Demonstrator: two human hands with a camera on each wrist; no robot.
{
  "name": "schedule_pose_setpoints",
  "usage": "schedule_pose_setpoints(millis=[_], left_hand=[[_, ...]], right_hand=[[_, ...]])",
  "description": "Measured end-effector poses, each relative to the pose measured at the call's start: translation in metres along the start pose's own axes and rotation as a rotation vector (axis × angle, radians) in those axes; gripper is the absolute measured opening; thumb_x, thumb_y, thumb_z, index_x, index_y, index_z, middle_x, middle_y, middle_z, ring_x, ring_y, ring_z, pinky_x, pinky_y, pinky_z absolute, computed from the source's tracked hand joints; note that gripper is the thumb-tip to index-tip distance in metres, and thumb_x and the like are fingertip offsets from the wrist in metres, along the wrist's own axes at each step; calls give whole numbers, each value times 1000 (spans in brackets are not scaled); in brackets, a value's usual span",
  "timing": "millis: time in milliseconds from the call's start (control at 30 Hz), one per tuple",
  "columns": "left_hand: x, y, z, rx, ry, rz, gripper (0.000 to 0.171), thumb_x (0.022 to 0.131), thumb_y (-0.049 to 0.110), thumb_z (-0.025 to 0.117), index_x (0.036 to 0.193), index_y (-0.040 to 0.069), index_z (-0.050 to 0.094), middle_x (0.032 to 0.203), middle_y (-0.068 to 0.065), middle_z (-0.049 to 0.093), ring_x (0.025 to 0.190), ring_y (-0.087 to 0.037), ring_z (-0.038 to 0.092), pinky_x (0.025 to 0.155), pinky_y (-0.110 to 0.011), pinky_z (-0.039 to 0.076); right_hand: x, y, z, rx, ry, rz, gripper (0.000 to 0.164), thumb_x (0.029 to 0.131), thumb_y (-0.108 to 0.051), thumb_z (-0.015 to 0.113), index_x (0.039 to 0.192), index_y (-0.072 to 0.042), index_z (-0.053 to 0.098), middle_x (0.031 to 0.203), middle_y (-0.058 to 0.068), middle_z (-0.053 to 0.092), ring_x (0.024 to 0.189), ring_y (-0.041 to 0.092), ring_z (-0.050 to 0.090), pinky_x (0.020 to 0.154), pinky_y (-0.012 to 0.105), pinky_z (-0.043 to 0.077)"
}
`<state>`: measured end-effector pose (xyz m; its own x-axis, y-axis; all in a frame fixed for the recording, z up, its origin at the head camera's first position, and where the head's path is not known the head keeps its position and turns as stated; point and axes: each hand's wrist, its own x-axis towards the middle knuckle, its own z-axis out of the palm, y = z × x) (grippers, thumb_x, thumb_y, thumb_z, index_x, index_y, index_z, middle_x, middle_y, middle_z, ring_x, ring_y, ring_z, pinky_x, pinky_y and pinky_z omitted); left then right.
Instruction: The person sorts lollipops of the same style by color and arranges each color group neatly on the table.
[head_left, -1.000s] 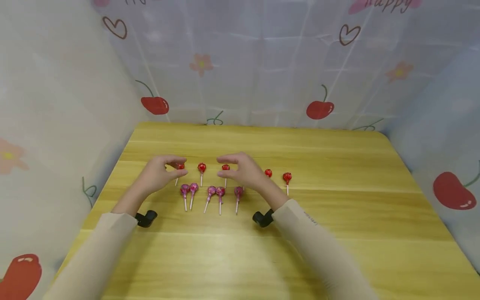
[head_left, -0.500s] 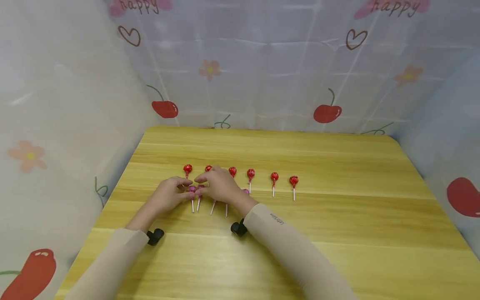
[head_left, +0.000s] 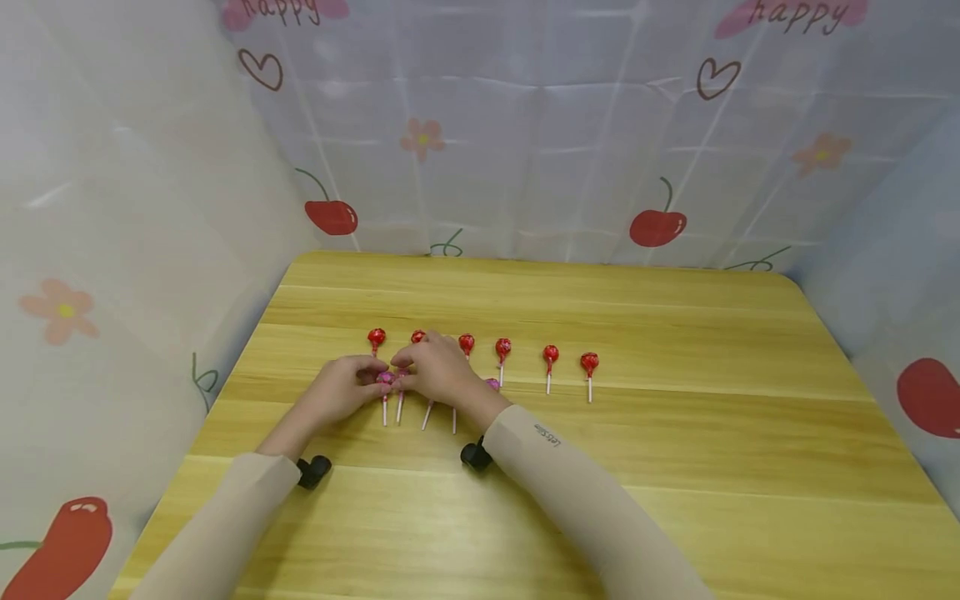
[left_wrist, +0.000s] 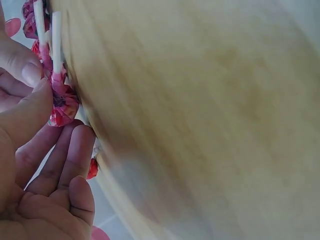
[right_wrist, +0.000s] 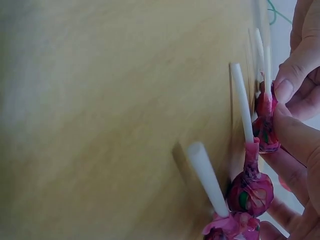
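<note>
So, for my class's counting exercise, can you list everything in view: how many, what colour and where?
Table: 1, yellow wood-grain, in front of the curtain
Red lollipops: 6, red, back row on the table
Pink lollipops: 5, pink, front row, some partly hidden
Curtain: count unclear, pale, behind and beside the table
Cherries: 4, red, printed on the curtain
Flowers: 3, orange-pink, printed likewise
Hearts: 2, brown, printed likewise
"Happy" prints: 2, brown on pink, curtain top
Wrist cameras: 2, black, beside the sleeve cuffs
Sleeves: 2, beige, over the table
Left grip: 1, bare, pinching the leftmost pink lollipop
Right grip: 1, bare, pinching its neighbour
</note>
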<state>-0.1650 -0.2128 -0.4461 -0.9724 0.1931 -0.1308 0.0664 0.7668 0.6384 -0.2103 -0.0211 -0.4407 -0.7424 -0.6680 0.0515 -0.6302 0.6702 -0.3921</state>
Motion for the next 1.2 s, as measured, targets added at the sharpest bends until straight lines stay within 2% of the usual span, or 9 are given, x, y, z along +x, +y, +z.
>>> schedule_pose_setpoints(millis=[267, 533, 600, 667, 700, 800, 867, 1000, 1200], left_hand=[[4, 0, 0, -15, -21, -21, 27, 93, 20, 71, 117, 8, 70, 103, -6, 72, 92, -17, 65, 84, -37, 53], [2, -2, -4, -69, -39, -36, 24, 94, 19, 69, 116, 10, 70, 102, -6, 71, 93, -19, 64, 79, -33, 52], [-1, -3, -8, -79, -39, -36, 25, 94, 21, 70, 117, 11, 70, 102, -5, 71, 95, -20, 64, 78, -32, 51], [-5, -4, -13, -79, -37, -27, 26, 94, 24, 70, 117, 12, 70, 103, -5, 71, 96, -20, 63, 77, -31, 50], [-8, -3, -16, -77, -34, -24, 26, 94, 25, 70, 116, 12, 70, 103, -4, 71, 96, -20, 63, 77, -31, 50], [-18, -4, -24, -70, -30, -2, 24, 93, 27, 71, 113, 13, 72, 101, -3, 71, 96, -20, 63, 78, -32, 49], [-24, -5, -27, -81, -40, 8, 23, 93, 27, 71, 111, 13, 72, 99, -2, 71, 94, -19, 63, 77, -32, 50], [-38, -12, -31, -101, -63, 21, 24, 92, 28, 72, 110, 12, 72, 97, -2, 71, 89, -15, 62, 72, -29, 51], [-57, -29, -28, -91, -83, 6, 22, 92, 25, 72, 109, 11, 73, 94, 1, 71, 87, -12, 63, 73, -25, 51]], right_hand=[[0, 0, 3, -4, -7, 7, 29, 85, -46, 74, 111, -34, 76, 103, -18, 74, 84, 13, 44, 76, 28, 33], [0, 2, 5, 36, 5, -6, 30, 83, -46, 75, 110, -34, 77, 104, -20, 74, 83, 12, 43, 73, 26, 32], [-1, 2, 4, 60, 6, -10, 30, 83, -45, 76, 111, -33, 76, 106, -20, 74, 87, 12, 46, 77, 28, 36], [-3, 1, 2, 90, 7, -5, 32, 83, -43, 77, 113, -31, 76, 110, -18, 73, 96, 14, 53, 89, 32, 41], [-5, 0, 0, 101, 8, -3, 32, 83, -42, 77, 113, -30, 76, 111, -18, 73, 103, 16, 55, 97, 36, 41], [-11, -3, -4, 129, 8, 5, 32, 85, -42, 77, 114, -29, 76, 111, -17, 73, 108, 20, 56, 105, 43, 40], [-16, -5, -6, 139, 6, 15, 32, 84, -42, 77, 114, -29, 76, 110, -17, 74, 103, 17, 54, 104, 43, 40], [-26, -6, -8, 156, 12, 30, 32, 83, -42, 79, 113, -30, 76, 98, -18, 73, 87, 12, 45, 88, 36, 40], [-36, -5, -8, 194, 23, 40, 34, 81, -42, 80, 113, -30, 77, 84, -20, 67, 81, 12, 38, 72, 26, 30]])
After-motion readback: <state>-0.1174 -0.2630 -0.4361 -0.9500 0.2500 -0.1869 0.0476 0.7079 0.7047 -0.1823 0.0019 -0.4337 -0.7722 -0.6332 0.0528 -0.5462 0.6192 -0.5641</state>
